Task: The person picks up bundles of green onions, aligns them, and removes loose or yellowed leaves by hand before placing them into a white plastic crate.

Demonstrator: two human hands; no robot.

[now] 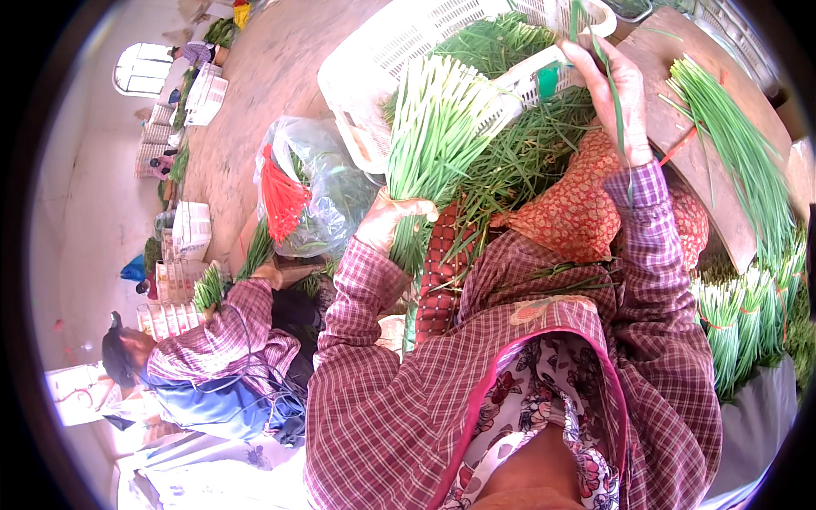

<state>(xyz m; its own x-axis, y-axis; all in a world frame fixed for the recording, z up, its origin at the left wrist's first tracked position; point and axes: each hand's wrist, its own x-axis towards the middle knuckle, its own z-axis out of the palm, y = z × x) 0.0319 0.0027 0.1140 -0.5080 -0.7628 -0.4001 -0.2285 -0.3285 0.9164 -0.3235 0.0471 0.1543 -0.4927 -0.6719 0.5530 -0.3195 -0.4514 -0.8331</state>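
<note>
My left hand [393,219] is closed around a thick bunch of garlic chives [438,127], pale stalk ends pointing up and away, green leaves hanging below the fist. Raised at the upper right, my right hand [614,89] pinches a few long green chive leaves [614,127] that dangle past the wrist. Beyond both hands stands a white slatted plastic crate [350,106] with more chives [493,42] in it. Loose chive leaves [540,144] are heaped against its near side, above my lap. Part of the crate is hidden behind the bunch.
A wooden board [667,127] at right carries a chive bundle [722,136]; several tied bundles [739,319] stand below it. Left of the crate lie a clear plastic bag [336,191] and red ties [282,195]. A co-worker [217,348] sits at left holding chives [208,289].
</note>
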